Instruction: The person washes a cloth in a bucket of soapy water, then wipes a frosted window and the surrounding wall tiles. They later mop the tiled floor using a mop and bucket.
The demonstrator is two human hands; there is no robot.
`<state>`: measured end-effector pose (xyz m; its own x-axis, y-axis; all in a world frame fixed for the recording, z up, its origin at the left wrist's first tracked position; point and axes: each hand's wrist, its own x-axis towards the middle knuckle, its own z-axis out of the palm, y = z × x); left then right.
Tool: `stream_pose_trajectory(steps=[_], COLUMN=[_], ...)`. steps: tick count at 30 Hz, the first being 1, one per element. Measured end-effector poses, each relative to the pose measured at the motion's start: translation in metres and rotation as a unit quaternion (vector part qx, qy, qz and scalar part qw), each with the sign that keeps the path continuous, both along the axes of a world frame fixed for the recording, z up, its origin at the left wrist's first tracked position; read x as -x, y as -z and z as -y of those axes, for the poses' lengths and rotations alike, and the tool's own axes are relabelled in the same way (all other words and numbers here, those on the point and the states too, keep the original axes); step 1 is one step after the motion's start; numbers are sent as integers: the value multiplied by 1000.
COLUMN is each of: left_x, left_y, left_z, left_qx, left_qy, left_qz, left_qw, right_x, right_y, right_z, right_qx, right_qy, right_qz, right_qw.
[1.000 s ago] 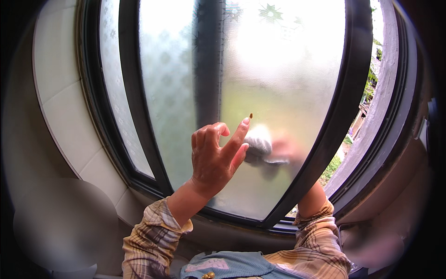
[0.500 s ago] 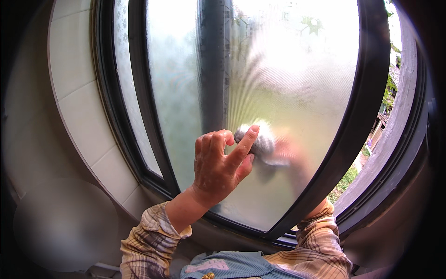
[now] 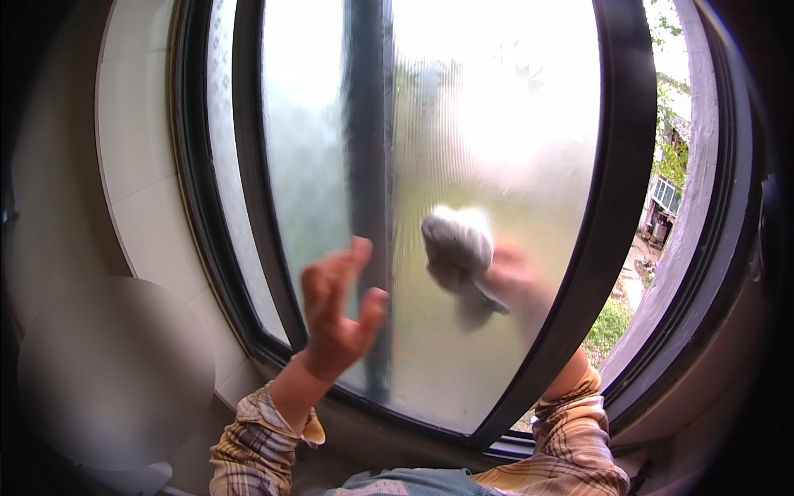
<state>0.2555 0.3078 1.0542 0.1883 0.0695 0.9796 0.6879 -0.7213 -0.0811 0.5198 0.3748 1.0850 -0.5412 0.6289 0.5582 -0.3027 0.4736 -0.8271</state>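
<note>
A frosted window pane (image 3: 451, 364) in a dark frame (image 3: 622, 165) stands in front of me. My left hand (image 3: 337, 310) is on the near side of the glass, raised at its left part, with fingers apart and nothing held; motion smears it a little. Through the opening at the right, my right arm reaches round to the far side. There, seen blurred through the pane, my right hand (image 3: 514, 277) holds a bunched grey-white cloth (image 3: 459, 244) against or close to the glass. Its fingers are partly hidden by the cloth.
Pale wall tiles (image 3: 145, 157) line the left side, next to another dark-framed strip of glass (image 3: 248, 207). On the right, a whitish outer window frame (image 3: 686, 215) borders the opening, with leaves and ground outside. A plaid sleeve (image 3: 260, 430) covers each forearm.
My left hand has drawn down and left, away from the cloth area, and its fingers have spread. The cloth has shifted slightly left behind the pane. The view has turned a little.
</note>
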Motion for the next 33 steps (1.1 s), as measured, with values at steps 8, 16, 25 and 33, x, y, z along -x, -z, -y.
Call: stream_pose_trajectory(steps=[8,16,25,33], left_x=[102,78,94,71], left_y=[5,0,-2,1], left_z=[-104,-118,-102,-110], left_qx=[29,27,22,21], left_qy=[-162,-146,-171,-134], left_qz=[251,302,290,311], left_qw=[954,942,942,941], right_x=[22,80,58,45], right_y=[-169,-82,-200,-336], right_z=[-10,3,-14,-10], right_qx=[-131,79,-158,-264], right_qy=[-194,-202,-320,-211], right_qz=[-167,-169,-105,-96], right_qw=[958,961,928,936])
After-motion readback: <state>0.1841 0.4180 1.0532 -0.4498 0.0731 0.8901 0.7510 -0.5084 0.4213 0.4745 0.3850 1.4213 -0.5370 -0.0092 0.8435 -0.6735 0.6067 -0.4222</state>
